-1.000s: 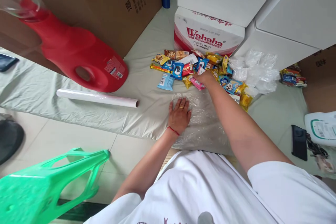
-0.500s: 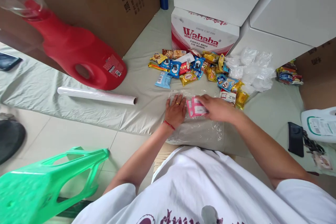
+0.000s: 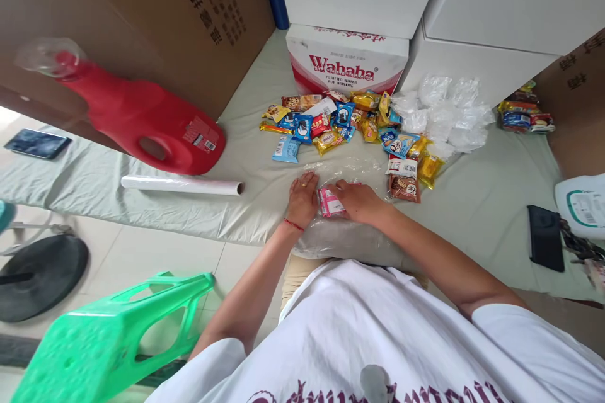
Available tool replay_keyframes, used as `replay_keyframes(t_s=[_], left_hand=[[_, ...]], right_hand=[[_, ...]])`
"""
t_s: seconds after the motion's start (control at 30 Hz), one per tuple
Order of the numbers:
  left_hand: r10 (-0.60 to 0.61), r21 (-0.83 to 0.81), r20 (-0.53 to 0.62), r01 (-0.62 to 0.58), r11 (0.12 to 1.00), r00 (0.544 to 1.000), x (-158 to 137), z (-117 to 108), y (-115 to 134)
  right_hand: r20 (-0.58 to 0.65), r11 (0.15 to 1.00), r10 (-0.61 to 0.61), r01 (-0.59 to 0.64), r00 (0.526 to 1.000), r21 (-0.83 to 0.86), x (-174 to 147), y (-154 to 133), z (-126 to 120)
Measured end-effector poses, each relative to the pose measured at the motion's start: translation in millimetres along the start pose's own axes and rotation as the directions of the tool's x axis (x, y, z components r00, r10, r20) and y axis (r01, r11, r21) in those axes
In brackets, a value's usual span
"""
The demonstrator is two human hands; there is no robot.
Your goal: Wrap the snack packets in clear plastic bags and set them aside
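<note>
1. The clear film is lying spread on the pale cloth right in front of you, its wrinkles catching the light.
2. Your left hand is pressing palm down on the film's left edge, its fingers stretched out nearly straight and grasping nothing; that flat weight is probably stopping the film from sliding.
3. Your right hand is bending over the film's middle, thumb and fingers closing round the right end of a pink packet. I cannot tell whether it is one packet or a stacked pair.
4. The pink packet is lying low over the film, just right of your left hand, its left end showing; you are seemingly gripping one end so that it lines up squarely.
5. Beyond the film, the mixed snack packets are sitting loosely heaped, likely for easy reach.
6. Beyond the film to the right, crumpled clear plastic is bunching beside those packets.
7. Left of the film, a white roll is lying well apart from your hands.
</note>
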State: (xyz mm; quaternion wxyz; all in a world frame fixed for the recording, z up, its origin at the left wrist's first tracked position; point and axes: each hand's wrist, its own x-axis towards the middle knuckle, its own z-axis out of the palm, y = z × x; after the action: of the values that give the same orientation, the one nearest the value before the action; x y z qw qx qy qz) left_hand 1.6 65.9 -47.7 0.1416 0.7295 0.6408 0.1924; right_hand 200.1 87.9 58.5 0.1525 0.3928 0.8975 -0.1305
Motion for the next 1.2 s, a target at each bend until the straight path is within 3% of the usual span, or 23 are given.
replay_keyframes(t_s=[0.2, 0.43, 0.6, 0.73, 0.83, 0.93, 1.0, 1.1, 1.2], left_hand=[[0.010, 0.079, 0.000, -0.010, 0.997, 1.000, -2.5, -1.1, 10.1], [-0.001, 0.144, 0.001, 0.000, 0.990, 1.000, -5.1, -4.8, 17.7], [-0.011, 0.091, -0.013, 0.012, 0.996, 1.000, -1.7, -5.2, 17.4], [0.018, -0.013, -0.155, -0.020, 1.000, 0.988, -8.7, -14.6, 9.1], [0.154, 0.013, -0.270, -0.156, 0.988, 0.951, -31.8, -28.8, 1.5], [0.396, -0.014, -0.131, -0.401, 0.916, 0.909, -61.5, -43.6, -5.9], [0.501, -0.087, 0.018, -0.498, 0.863, 0.865, -77.6, -51.0, -12.1], [0.529, -0.146, 0.150, -0.511, 0.847, 0.835, -92.1, -56.3, -23.4], [0.524, -0.132, 0.223, -0.507, 0.852, 0.822, -97.9, -56.5, -31.3]], right_hand=[[-0.078, 0.999, 0.007, -0.005, 0.997, 0.031, 6.9, -7.0, 5.7], [-0.033, 0.998, 0.056, -0.056, 0.998, 0.024, 1.4, -10.1, 5.0], [-0.031, 0.993, 0.110, -0.108, 0.993, 0.051, -0.6, -8.9, 6.6], [-0.097, 0.986, 0.078, -0.063, 0.992, 0.151, -16.0, -4.5, 4.8], [-0.251, 0.962, -0.011, 0.079, 0.968, 0.262, -53.2, 6.8, 15.1], [-0.319, 0.921, -0.160, 0.257, 0.934, 0.291, -97.8, 19.3, 45.6], [-0.309, 0.921, -0.178, 0.268, 0.934, 0.281, -118.3, 24.6, 72.4], [-0.320, 0.944, -0.058, 0.156, 0.945, 0.290, -126.8, 26.7, 102.8], [-0.363, 0.915, 0.013, 0.135, 0.932, 0.380, -118.7, 26.5, 103.3]])
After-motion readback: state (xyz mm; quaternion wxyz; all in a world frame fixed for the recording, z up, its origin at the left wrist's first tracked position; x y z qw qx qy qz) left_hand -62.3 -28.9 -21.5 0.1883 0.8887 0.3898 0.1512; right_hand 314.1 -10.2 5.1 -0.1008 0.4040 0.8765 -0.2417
